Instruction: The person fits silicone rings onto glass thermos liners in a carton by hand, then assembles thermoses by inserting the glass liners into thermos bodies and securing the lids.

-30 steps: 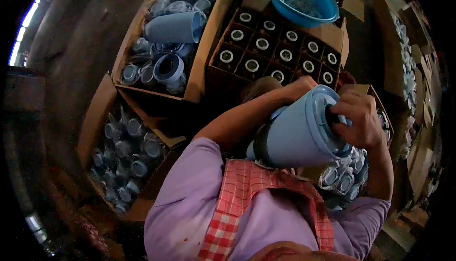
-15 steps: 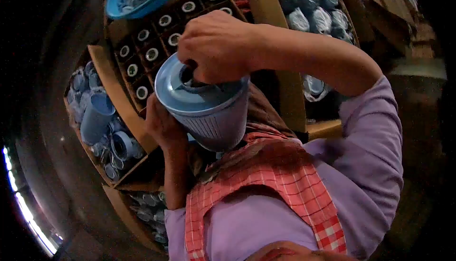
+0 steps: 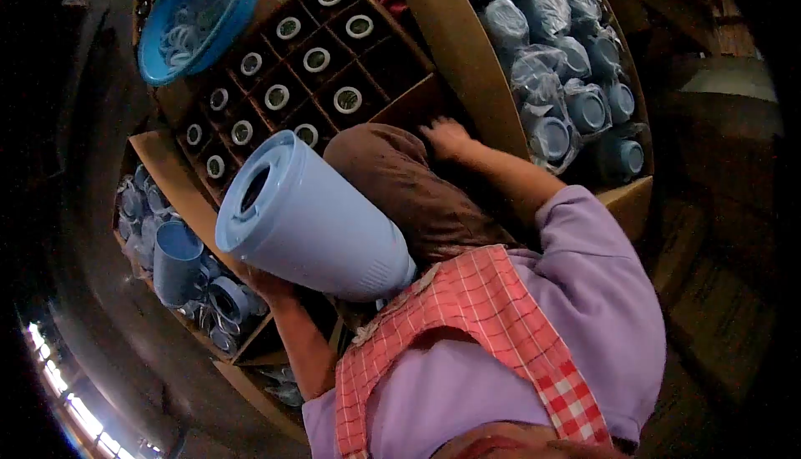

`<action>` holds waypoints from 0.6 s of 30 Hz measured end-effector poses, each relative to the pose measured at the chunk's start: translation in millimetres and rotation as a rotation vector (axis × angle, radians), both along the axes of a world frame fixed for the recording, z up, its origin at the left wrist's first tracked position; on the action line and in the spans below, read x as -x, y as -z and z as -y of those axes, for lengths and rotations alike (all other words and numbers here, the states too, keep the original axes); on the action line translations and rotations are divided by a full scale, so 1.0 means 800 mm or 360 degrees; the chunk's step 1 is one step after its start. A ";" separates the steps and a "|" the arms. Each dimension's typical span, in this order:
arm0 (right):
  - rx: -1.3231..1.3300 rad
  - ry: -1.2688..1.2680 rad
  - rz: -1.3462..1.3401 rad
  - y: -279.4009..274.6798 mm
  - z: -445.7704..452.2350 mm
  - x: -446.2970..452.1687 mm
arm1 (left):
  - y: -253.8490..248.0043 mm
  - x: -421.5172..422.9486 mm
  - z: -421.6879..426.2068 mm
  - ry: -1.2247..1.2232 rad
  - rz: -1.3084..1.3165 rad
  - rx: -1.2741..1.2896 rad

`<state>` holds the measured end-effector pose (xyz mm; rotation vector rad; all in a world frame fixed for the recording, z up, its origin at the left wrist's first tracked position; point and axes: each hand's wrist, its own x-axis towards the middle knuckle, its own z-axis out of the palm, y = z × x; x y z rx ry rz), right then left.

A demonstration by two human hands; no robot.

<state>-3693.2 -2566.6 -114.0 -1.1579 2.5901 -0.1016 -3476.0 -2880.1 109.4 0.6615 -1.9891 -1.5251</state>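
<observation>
A light blue plastic jug body [image 3: 325,217] lies tilted across my lap, its ringed top with a dark round opening facing up and left. My left hand [image 3: 271,282] grips it from below on the left side; most of the fingers are hidden behind it. Beside my right knee, my right hand [image 3: 448,138] is lowered between the divided carton [image 3: 409,100] and the carton on the right. Its visible fingers are somewhat apart, and no object shows in them. Round pieces with white rims [image 3: 347,100] stand in the divided carton's compartments.
A blue basin [image 3: 242,8] holding clear rings rests on the divided carton's far left. The carton at right [image 3: 455,33] holds several plastic-wrapped blue jugs [image 3: 551,138]. In the left carton [image 3: 179,179] are blue jugs [image 3: 177,263] and handled parts.
My right hand has left the jug body's opening and moved down and right beside my knee. The jug body has tipped further left, showing more of its side. The view has shifted.
</observation>
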 end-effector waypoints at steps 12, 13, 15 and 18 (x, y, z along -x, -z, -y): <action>0.1062 0.1082 0.2003 -0.143 0.036 0.096 | -0.060 0.062 0.041 0.0146 0.0323 -0.0176; 0.1358 0.1182 0.2178 -0.126 0.039 0.118 | -0.067 0.083 0.049 0.0259 0.0356 -0.0266; 0.1919 0.1354 0.2555 -0.069 0.047 0.177 | -0.069 0.136 0.060 0.0539 0.0437 -0.0458; 0.2340 0.1103 0.2521 -0.092 0.117 0.212 | -0.043 0.215 0.065 0.1012 0.0617 -0.0782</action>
